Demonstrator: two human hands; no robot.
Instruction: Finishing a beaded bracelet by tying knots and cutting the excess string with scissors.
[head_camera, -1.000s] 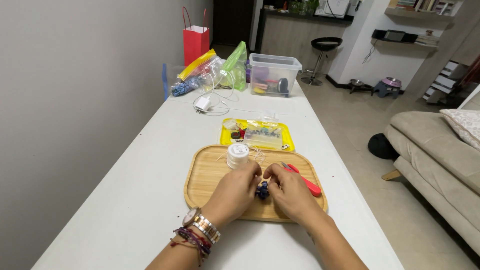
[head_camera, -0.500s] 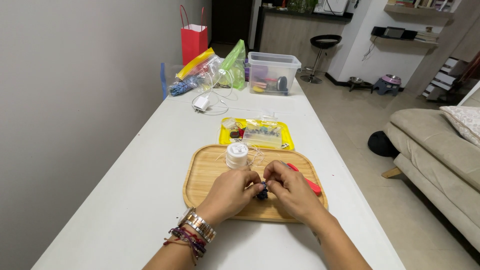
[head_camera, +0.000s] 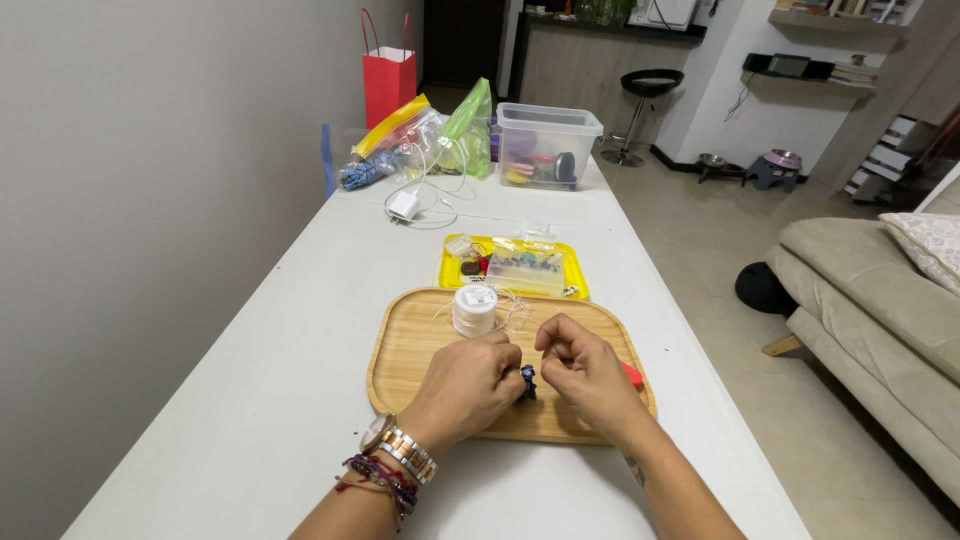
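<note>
A dark beaded strand (head_camera: 527, 383) is pinched between the left hand (head_camera: 468, 388) and right hand (head_camera: 588, 372) above the wooden tray (head_camera: 410, 350). Its long axis cannot be told. A white thread spool (head_camera: 474, 310) is seen beyond.

Wooden tray (head_camera: 400, 375) sits lower centre on the table (head_camera: 250, 400), spool (head_camera: 475, 310) at its upper edge. Small tray (head_camera: 575, 280) lies above it; storage box (head_camera: 545, 145) and bags (head_camera: 400, 145) upper centre.
</note>
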